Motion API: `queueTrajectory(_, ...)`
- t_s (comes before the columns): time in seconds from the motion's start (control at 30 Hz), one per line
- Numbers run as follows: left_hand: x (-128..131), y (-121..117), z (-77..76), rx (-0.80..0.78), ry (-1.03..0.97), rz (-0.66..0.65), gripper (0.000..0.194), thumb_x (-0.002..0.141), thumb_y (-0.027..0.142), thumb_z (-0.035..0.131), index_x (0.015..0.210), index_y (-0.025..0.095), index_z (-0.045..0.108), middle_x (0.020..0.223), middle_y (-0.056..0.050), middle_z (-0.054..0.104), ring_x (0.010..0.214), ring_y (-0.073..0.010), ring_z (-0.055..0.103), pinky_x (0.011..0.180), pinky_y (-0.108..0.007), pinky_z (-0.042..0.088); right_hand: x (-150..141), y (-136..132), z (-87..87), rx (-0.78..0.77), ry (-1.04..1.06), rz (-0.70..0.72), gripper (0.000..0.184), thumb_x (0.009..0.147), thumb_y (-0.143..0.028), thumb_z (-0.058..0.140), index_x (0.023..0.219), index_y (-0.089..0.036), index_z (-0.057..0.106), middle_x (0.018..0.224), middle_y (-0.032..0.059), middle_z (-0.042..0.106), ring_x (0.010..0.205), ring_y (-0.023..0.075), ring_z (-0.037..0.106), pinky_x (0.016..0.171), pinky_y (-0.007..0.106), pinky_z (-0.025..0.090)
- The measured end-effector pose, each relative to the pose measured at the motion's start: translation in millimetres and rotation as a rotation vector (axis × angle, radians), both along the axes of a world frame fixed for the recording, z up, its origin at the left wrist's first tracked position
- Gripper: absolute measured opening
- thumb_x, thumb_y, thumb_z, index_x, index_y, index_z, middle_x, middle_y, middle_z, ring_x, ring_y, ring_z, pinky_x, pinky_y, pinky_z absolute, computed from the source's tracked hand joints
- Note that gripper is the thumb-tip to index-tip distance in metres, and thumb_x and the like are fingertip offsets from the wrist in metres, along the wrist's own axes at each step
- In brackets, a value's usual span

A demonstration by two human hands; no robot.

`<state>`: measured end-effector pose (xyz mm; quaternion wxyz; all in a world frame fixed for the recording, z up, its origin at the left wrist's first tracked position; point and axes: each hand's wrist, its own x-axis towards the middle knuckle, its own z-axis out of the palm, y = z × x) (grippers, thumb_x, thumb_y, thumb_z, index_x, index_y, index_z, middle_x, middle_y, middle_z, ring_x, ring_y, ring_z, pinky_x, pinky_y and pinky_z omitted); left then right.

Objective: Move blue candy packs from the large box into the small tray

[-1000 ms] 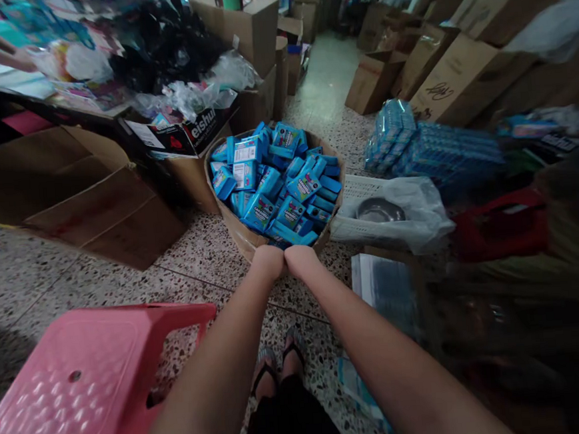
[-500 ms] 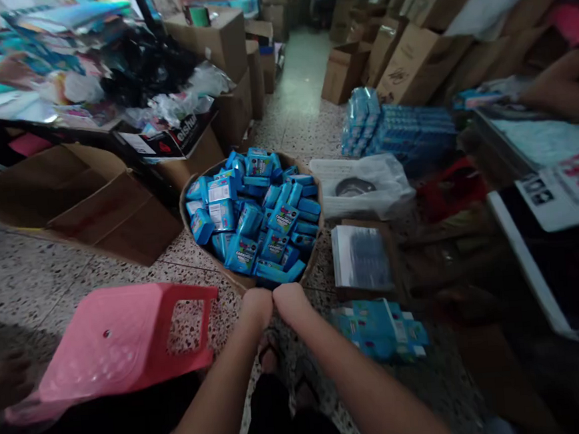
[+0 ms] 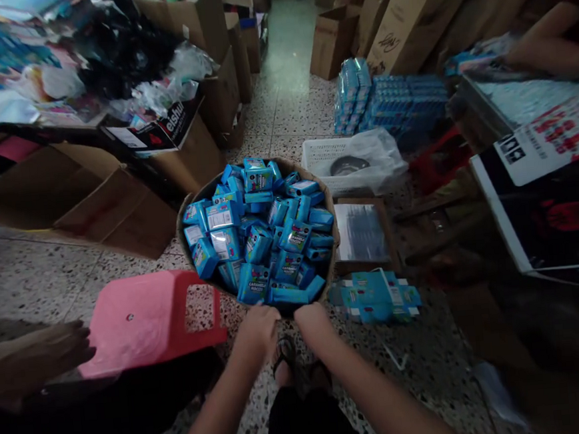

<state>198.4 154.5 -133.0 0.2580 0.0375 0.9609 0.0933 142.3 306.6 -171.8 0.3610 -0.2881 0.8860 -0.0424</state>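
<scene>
A round cardboard container (image 3: 183,212) stands on the speckled floor, heaped with several small blue boxes (image 3: 258,236). My left hand (image 3: 258,326) and my right hand (image 3: 311,319) are side by side, both closed on the container's near rim. My sandalled feet (image 3: 291,364) show just below the hands.
A pink plastic stool (image 3: 147,318) stands at the left with another person's hand (image 3: 54,346) beside it. Loose blue boxes (image 3: 376,296) lie right of the container. A white basket (image 3: 353,165), wrapped blue packs (image 3: 391,102) and brown cartons (image 3: 113,204) ring the spot. A person's arm (image 3: 547,56) rests at the far right.
The container has slid toward me across the floor with both hands on its rim. The view has shifted back, bringing the right-hand table and the hand at the left into sight.
</scene>
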Motion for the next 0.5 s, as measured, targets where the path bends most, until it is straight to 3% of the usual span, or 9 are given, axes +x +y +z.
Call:
queueTrajectory(0.1,-4,-50,11.0,-0.064,0.253,0.033,0.031,0.089,0.012,0.046,0.111,0.015,0.067,0.11,-0.013,0.068,0.108,-0.0253,0.058,0.102,-0.039,0.045,-18,-10,4.7,-0.003,0.007,-0.003,0.016,0.097,-0.022,0.059,0.094,-0.012,0.071,0.098,0.0078,0.074,0.094,0.0191,0.071,0.088,0.039,0.057)
queueTrajectory(0.2,-16,-71,1.7,-0.092,0.288,-0.156,0.031,0.092,0.02,0.05,0.118,0.018,0.067,0.119,-0.012,0.064,0.112,-0.0277,0.054,0.106,-0.043,0.04,-35,-14,2.7,-0.042,0.026,0.018,0.019,0.098,-0.027,0.058,0.103,-0.013,0.07,0.105,0.0083,0.073,0.097,0.0198,0.069,0.087,0.039,0.056)
queueTrajectory(0.27,-19,-61,-8.8,-0.143,0.268,-0.234,0.029,0.095,0.024,0.048,0.116,0.022,0.068,0.126,-0.011,0.062,0.115,-0.03,0.051,0.108,-0.05,0.037,-41,-9,-0.7,-0.087,0.035,0.056,0.025,0.096,-0.035,0.061,0.106,-0.013,0.069,0.107,0.0089,0.072,0.1,0.0214,0.068,0.088,0.039,0.055)
queueTrajectory(0.4,-11,-15,-16.8,-0.301,0.212,-0.17,0.035,0.095,0.014,0.037,0.11,0.019,0.068,0.119,-0.013,0.065,0.112,-0.0318,0.052,0.111,-0.065,0.024,-49,26,-0.5,-0.184,0.087,0.127,0.024,0.09,-0.036,0.065,0.103,-0.017,0.07,0.107,0.0092,0.071,0.104,0.0239,0.064,0.088,0.035,0.05)
queueTrajectory(0.5,-7,11,-12.3,-0.304,0.117,-0.171,0.036,0.093,0.01,0.036,0.106,0.013,0.069,0.111,-0.016,0.065,0.111,-0.0311,0.053,0.113,-0.059,0.025,-59,56,4.1,-0.197,0.185,0.123,0.02,0.092,-0.025,0.057,0.104,-0.014,0.069,0.117,0.0149,0.065,0.115,0.0284,0.057,0.09,0.037,0.045)
